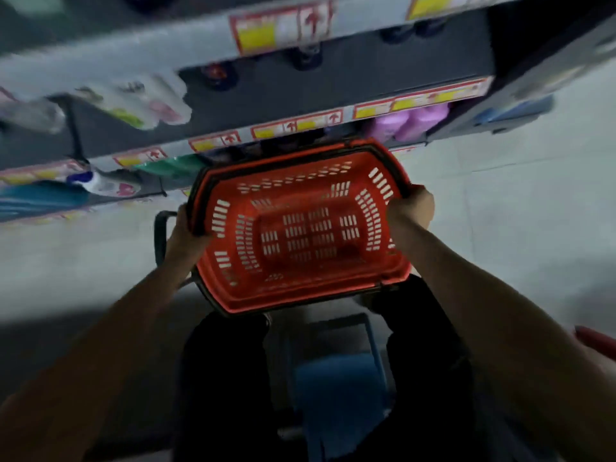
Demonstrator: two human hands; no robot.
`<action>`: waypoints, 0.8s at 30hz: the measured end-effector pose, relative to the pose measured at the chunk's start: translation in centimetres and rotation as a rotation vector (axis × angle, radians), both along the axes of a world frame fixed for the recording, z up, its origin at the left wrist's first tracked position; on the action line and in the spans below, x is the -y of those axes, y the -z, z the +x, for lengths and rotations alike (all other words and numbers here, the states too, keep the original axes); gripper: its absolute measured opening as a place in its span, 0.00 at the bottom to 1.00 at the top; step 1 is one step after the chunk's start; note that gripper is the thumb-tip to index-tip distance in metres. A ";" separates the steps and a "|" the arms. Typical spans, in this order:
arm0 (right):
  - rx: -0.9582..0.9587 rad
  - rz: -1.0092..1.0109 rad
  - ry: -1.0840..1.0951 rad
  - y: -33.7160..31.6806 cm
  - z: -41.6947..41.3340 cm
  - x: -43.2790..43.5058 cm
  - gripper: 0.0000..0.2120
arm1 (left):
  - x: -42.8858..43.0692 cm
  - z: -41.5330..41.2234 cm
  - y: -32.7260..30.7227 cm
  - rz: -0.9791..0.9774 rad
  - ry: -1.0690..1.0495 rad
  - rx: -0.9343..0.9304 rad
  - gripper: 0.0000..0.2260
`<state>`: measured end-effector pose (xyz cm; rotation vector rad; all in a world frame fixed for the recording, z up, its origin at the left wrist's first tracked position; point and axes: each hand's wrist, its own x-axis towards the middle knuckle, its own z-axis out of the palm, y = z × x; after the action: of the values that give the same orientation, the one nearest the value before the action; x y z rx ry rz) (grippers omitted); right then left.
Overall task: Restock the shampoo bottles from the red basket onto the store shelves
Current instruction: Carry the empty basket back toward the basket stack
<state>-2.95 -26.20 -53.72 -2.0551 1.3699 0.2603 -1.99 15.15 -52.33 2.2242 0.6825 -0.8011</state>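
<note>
A red plastic basket (230, 295) with slotted walls is held up in front of me over my knees, and nothing lies inside it. My left hand (185, 233) grips its left rim, beside a black handle (160, 235) that hangs outward. My right hand (411, 206) grips the right rim. Beyond the basket stand the store shelves (300, 91), blurred, with bottles: purple ones (410, 123) on the right, green ones (173, 166) behind the basket's far left corner, white ones (146, 101) higher at left.
Red-and-yellow price tags (280, 30) line the shelf edges. A blue stool (340, 388) sits under me between my dark trouser legs. Pale tiled floor (533, 211) stretches to the right of the shelving. A red object (596, 338) pokes in at the right edge.
</note>
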 end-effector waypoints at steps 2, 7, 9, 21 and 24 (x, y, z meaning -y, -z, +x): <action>-0.018 0.002 0.050 -5.2 -1.9 2.4 0.19 | 0.9 -0.6 -4.4 -0.076 0.042 -0.028 0.39; 0.021 -0.047 0.185 -19.4 -10.0 9.1 0.19 | 7.4 -1.8 -14.4 -0.217 0.183 -0.074 0.52; 0.026 -0.068 0.262 -24.5 -14.3 11.9 0.18 | 11.0 -0.7 -17.0 -0.275 0.314 -0.070 0.59; 0.075 -0.246 0.795 -44.7 -37.6 30.0 0.15 | 50.8 4.3 -36.3 -0.378 1.143 0.262 0.47; 0.152 -0.230 0.895 -47.5 -41.7 34.0 0.10 | 60.8 3.2 -40.4 -0.336 1.296 0.347 0.44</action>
<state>-44.60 -60.24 -6.25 -1.3836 2.1176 -0.4452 1.20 -45.68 -11.98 2.2074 -1.1139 -0.9272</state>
